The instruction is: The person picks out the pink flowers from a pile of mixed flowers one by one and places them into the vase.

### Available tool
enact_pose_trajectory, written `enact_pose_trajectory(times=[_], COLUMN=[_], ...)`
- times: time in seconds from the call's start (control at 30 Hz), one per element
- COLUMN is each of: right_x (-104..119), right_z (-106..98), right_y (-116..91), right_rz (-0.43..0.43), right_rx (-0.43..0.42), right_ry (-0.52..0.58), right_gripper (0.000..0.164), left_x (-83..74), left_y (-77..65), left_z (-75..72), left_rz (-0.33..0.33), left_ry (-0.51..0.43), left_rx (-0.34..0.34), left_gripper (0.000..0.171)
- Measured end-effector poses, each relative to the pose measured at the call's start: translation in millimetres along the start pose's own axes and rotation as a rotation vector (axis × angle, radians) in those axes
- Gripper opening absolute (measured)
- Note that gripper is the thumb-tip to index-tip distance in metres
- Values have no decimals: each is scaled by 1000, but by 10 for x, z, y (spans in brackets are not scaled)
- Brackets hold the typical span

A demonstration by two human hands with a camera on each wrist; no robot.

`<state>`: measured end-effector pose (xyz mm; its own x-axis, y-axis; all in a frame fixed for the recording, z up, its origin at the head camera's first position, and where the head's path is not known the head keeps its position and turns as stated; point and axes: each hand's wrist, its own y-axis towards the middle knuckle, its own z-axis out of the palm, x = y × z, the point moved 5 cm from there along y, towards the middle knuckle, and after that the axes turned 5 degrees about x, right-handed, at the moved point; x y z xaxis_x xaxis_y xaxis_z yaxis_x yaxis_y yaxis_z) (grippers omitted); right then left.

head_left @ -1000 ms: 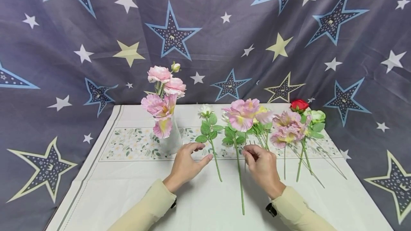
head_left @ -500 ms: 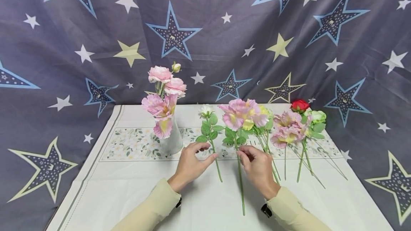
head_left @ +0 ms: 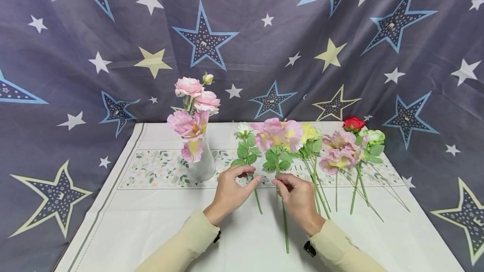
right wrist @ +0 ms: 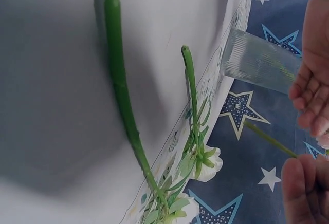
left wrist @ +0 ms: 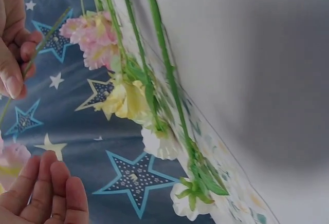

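Observation:
My right hand (head_left: 298,198) pinches the thin green stem (left wrist: 49,36) of a pink-purple artificial flower (head_left: 275,132) with yellow patches, between thumb and fingers. The bloom hangs above the table, and in the right wrist view the stem's cut end (right wrist: 252,126) sticks out past the fingertips. My left hand (head_left: 233,190) hovers to the left with fingers apart and nothing in it, partly covering the stem of a white rose (head_left: 242,129). A second white rose (left wrist: 162,143) lies beside that one, its long stem (head_left: 286,230) running toward me under the right hand.
A ribbed clear vase (head_left: 203,165) at left holds pink blooms (head_left: 189,87) and a pink-purple flower (head_left: 190,131). Rightward lie a yellow rose (head_left: 310,133), more pink-purple flowers (head_left: 340,150), a red rose (head_left: 353,123) and a pale green one (head_left: 375,137). A star-patterned curtain (head_left: 242,32) hangs behind.
My right hand has carried the pink-purple flower leftward, uncovering more of the yellow rose. My left hand has moved right, toward it, with the fingers still apart.

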<state>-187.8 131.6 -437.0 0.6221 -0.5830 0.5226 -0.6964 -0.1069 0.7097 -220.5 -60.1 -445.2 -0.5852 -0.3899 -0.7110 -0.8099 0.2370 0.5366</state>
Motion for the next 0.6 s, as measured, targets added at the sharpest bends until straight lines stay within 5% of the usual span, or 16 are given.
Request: enact_pose_trajectory(times=[0.27, 0.6], right_x=[24, 88], right_z=[85, 141], right_y=[-16, -23], right_rz=[13, 2], right_rx=[43, 57], right_ry=[66, 72], right_gripper=[12, 13], left_x=[-136, -234], left_y=[83, 157], left_z=[51, 68], left_rz=[85, 110], left_ry=[-55, -84], left_rx=[-20, -64], left_gripper=[18, 13])
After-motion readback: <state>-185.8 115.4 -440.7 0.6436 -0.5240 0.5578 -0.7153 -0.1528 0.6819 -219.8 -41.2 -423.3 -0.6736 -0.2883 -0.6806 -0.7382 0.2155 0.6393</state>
